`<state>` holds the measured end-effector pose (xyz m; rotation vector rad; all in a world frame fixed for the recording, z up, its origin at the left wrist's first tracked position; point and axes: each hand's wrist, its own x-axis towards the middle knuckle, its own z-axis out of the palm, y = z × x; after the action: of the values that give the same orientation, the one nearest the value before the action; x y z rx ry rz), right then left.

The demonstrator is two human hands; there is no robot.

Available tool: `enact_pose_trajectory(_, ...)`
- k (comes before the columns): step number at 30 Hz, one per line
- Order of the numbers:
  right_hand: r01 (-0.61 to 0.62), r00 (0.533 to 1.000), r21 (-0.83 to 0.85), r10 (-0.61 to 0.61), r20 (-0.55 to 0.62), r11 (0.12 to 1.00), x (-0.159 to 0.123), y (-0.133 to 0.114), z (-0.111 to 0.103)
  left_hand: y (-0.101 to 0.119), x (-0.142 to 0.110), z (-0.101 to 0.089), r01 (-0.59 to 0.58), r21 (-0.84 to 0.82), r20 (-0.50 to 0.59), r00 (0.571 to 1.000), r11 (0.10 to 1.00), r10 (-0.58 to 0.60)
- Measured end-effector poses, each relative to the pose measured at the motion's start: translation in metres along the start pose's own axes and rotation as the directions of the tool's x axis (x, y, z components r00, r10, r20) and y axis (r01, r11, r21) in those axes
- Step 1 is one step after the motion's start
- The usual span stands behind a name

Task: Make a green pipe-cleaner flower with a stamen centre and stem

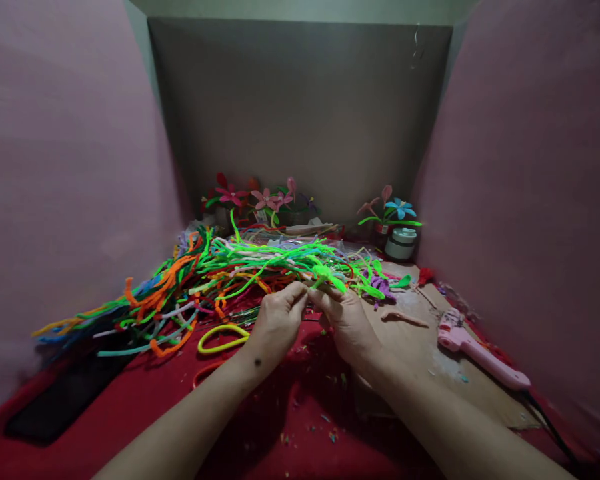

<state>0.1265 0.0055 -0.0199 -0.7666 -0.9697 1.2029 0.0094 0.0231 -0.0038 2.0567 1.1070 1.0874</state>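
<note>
My left hand (280, 317) and my right hand (347, 320) meet over the middle of the table, fingers pinched close together. Between their fingertips is a bright green pipe cleaner piece (324, 277), shaped into small loops or leaves. Both hands appear closed on it, though the fingers hide its lower part. Just behind lies a big heap of pipe cleaners (275, 257) in green, orange, white and other colours. Scissors with yellow handles (223, 339) rest beside my left wrist. To the right, a brown twisted pipe cleaner (404, 319) lies on a cardboard sheet (405, 360).
A pink hot glue gun (483, 350) with a black cord lies on the right. Pipe cleaner flowers (265, 199) stand at the back, near a pale lidded jar (401, 243). A dark phone-like slab (65, 400) is at left. Scraps dot the red cloth (300, 427); pink sheets flank both sides.
</note>
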Motion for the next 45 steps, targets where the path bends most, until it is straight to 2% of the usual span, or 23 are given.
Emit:
enact_pose_trajectory(2,-0.026,0.999,-0.017,0.026,0.039,1.000,0.000,0.001,-0.002,0.002,0.001,-0.003,0.124,-0.237,0.054,0.992,0.963,-0.114)
enact_pose_trajectory(4,-0.017,0.999,-0.041,0.019,0.049,0.999,0.001,0.002,-0.003,0.003,0.002,-0.004,0.258,-0.447,0.150,0.966,0.857,-0.213)
enact_pose_trajectory(6,0.008,0.999,-0.051,-0.006,0.039,0.999,0.001,0.004,-0.005,0.002,0.002,-0.005,0.365,-0.581,0.257,0.930,0.727,-0.262)
enact_pose_trajectory(10,0.002,0.997,0.039,-0.005,0.081,0.999,0.005,0.011,-0.009,-0.001,0.001,-0.007,0.458,-0.733,0.410,0.887,0.503,-0.211)
enact_pose_trajectory(12,-0.048,0.992,0.109,0.035,0.121,0.993,0.007,0.015,-0.011,-0.004,0.000,-0.009,0.514,-0.761,0.487,0.856,0.395,-0.175)
enact_pose_trajectory(14,-0.099,0.986,0.177,0.073,0.148,0.979,0.008,0.017,-0.013,-0.006,0.001,-0.011,0.573,-0.751,0.559,0.816,0.329,-0.148)
enact_pose_trajectory(16,-0.121,0.985,0.225,0.089,0.149,0.967,0.008,0.018,-0.013,-0.007,0.001,-0.013,0.589,-0.723,0.587,0.800,0.362,-0.130)
enact_pose_trajectory(18,-0.099,0.991,0.247,0.073,0.111,0.964,0.008,0.018,-0.011,-0.006,0.002,-0.011,0.526,-0.663,0.544,0.827,0.533,-0.140)
enact_pose_trajectory(20,-0.046,0.998,0.234,0.036,0.049,0.971,0.007,0.018,-0.009,-0.006,0.001,-0.008,0.327,-0.490,0.385,0.913,0.808,-0.136)
enact_pose_trajectory(21,-0.019,1.000,0.222,0.015,0.017,0.975,0.007,0.019,-0.008,-0.007,0.000,-0.005,0.183,-0.332,0.268,0.959,0.926,-0.093)
enact_pose_trajectory(22,0.007,1.000,0.209,-0.004,-0.012,0.978,0.006,0.019,-0.007,-0.007,-0.001,-0.002,0.040,-0.130,0.155,0.988,0.991,-0.020)
enact_pose_trajectory(23,0.026,0.999,0.195,-0.020,-0.035,0.980,0.006,0.019,-0.006,-0.008,-0.003,0.000,-0.071,0.084,0.074,0.995,0.994,0.065)
enact_pose_trajectory(25,0.036,0.998,0.158,-0.026,-0.066,0.987,0.005,0.018,-0.004,-0.011,-0.006,0.003,-0.182,0.410,0.035,0.982,0.894,0.184)
enact_pose_trajectory(27,0.018,0.997,0.108,-0.010,-0.081,0.994,0.003,0.016,-0.002,-0.012,-0.006,0.002,-0.216,0.532,0.064,0.974,0.819,0.215)
enact_pose_trajectory(28,0.011,0.996,0.085,-0.004,-0.085,0.996,0.003,0.015,-0.001,-0.012,-0.005,0.000,-0.228,0.521,0.083,0.973,0.823,0.218)
enact_pose_trajectory(31,0.028,0.997,0.058,-0.024,-0.076,0.998,0.002,0.009,0.000,-0.007,0.002,-0.004,-0.182,0.284,0.072,0.983,0.941,0.168)
enact_pose_trajectory(33,0.055,0.998,0.045,-0.053,-0.034,0.997,0.003,0.007,-0.001,-0.002,0.007,-0.006,-0.041,-0.026,0.106,0.993,0.999,0.044)
enact_pose_trajectory(34,0.063,0.998,0.040,-0.063,-0.002,0.997,0.004,0.006,-0.002,0.001,0.009,-0.006,0.063,-0.192,0.160,0.987,0.979,-0.032)
enact_pose_trajectory(36,0.080,0.996,0.048,-0.082,0.043,0.996,0.007,0.005,-0.004,0.005,0.013,-0.005,0.287,-0.449,0.327,0.934,0.847,-0.143)
enact_pose_trajectory(38,0.076,0.995,0.088,-0.081,0.053,0.993,0.010,0.004,-0.008,0.006,0.016,-0.005,0.444,-0.585,0.466,0.869,0.679,-0.167)
enact_pose_trajectory(40,0.040,0.996,0.146,-0.051,0.076,0.988,0.012,0.002,-0.012,0.004,0.018,-0.005,0.525,-0.657,0.557,0.822,0.541,-0.122)
enact_pose_trajectory(42,-0.016,0.993,0.204,-0.009,0.122,0.979,0.014,0.001,-0.016,-0.001,0.020,-0.005,0.574,-0.689,0.617,0.785,0.442,-0.057)
enact_pose_trajectory(45,-0.062,0.989,0.260,0.024,0.149,0.964,0.015,0.001,-0.021,-0.009,0.024,-0.003,0.614,-0.686,0.662,0.749,0.390,-0.016)
